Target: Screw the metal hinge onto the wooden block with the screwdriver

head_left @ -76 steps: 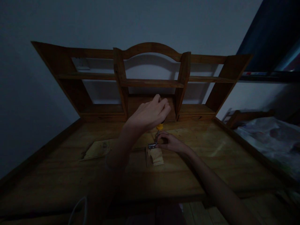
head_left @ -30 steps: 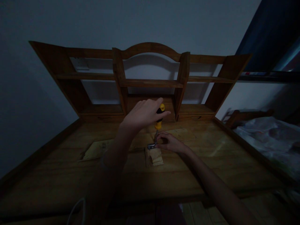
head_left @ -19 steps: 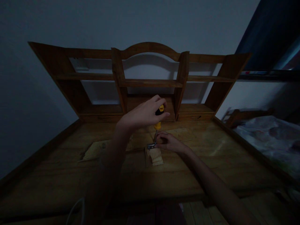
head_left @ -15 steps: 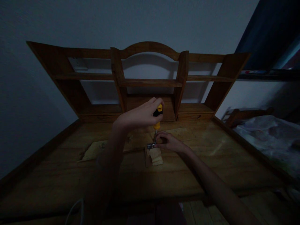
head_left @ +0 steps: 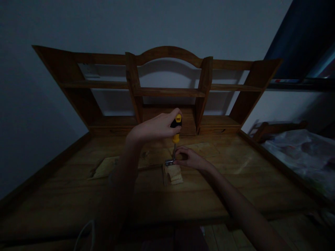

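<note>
Head view: I count two bare hands, one screwdriver, one small metal piece and one pale wooden patch at the work point. I cannot tell whether that patch is a loose block or part of the desktop. Two further pale areas mark the surface, one to each side. Behind stands one shelf unit, with three bays divided by two inner uprights. I also note one white cord at the lower left and one translucent plastic covering at the far right.

Left hand: raised over the desktop, wrist bent, forearm rising from below. Its fingers are clamped on the black and yellow handle, near the top. The screwdriver stands near upright, leaning slightly right at the top, with its shaft running down to the right end of the metal piece.

Right hand: low, forearm reaching in from the lower right, thumb and forefinger curved with a gap between. The thumb tip meets the metal piece; the forefinger is beside the shaft. I cannot tell whether it grips either.

The metal piece lies at the patch's far edge.
</note>
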A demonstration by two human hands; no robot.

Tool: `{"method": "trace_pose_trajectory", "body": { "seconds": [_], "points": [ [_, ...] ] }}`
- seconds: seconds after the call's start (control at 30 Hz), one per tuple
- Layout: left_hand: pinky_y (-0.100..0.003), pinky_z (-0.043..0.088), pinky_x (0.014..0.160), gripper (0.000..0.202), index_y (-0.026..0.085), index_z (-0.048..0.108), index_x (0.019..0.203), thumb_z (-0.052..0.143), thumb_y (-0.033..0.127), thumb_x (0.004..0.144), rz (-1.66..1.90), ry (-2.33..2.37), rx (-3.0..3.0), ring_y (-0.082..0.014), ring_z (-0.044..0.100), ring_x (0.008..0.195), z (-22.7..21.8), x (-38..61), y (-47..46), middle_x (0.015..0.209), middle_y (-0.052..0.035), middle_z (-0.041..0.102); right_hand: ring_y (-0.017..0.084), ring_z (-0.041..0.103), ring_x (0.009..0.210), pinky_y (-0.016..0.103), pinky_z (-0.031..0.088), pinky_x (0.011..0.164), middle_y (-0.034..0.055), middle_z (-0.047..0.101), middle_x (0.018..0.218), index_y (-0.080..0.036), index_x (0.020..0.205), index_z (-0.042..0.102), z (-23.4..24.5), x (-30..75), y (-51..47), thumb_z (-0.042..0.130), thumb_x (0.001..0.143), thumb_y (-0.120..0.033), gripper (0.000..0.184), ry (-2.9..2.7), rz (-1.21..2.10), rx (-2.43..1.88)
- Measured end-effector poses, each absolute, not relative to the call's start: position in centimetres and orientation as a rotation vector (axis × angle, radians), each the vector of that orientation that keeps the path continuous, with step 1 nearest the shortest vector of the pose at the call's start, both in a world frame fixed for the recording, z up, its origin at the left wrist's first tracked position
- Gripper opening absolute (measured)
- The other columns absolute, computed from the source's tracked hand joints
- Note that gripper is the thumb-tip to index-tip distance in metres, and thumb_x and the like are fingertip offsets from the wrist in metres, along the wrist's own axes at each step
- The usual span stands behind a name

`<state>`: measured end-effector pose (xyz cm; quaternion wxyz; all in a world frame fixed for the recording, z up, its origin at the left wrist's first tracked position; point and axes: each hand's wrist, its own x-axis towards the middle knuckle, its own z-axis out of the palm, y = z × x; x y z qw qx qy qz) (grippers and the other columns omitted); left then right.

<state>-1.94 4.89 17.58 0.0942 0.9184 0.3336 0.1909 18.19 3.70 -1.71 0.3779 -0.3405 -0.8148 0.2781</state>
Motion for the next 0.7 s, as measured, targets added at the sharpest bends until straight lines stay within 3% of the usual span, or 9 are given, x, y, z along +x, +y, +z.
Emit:
{"method": "trace_pose_trajectory", "body": {
  "seconds": [0.2, 0.5, 0.7],
  "points": [
    [-0.028, 0.043, 0.069, 0.033, 0.020, 0.060, 0.105, 0.058, 0.048, 0.088, 0.761, 1.027, 2.826, -0.0195, 0.064, 0.079, 17.26, -1.21, 5.25, 0.088, -0.0047, 0.068, 0.021, 0.062, 0.101, 0.038, 0.048, 0.096, 0.0047, 0.067, 0.104, -0.021, 0.092, 0.070, -1.82, 18.14, 3.85, 0.078, 0.080, -0.037, 0.022, -2.094, 0.715, -0.878],
    [-0.027, 0.044, 0.075, 0.032, 0.021, 0.061, 0.111, 0.059, 0.045, 0.089, 0.781, 0.899, 2.845, -0.0187, 0.064, 0.088, 17.25, -1.20, 5.29, 0.100, -0.0050, 0.069, 0.020, 0.062, 0.103, 0.036, 0.048, 0.097, 0.0046, 0.066, 0.106, -0.021, 0.094, 0.070, -1.49, 18.29, 3.63, 0.078, 0.079, -0.033, 0.021, -2.088, 0.757, -0.847],
    [-0.029, 0.046, 0.077, 0.036, 0.022, 0.061, 0.116, 0.056, 0.046, 0.090, 0.745, 0.968, 2.830, -0.0204, 0.065, 0.090, 17.21, -1.36, 5.19, 0.104, -0.0065, 0.070, 0.021, 0.059, 0.116, 0.039, 0.043, 0.105, 0.0073, 0.061, 0.120, -0.021, 0.095, 0.069, -1.66, 18.18, 3.47, 0.080, 0.077, -0.033, 0.024, -2.037, 0.775, -0.864]
  ]
}}
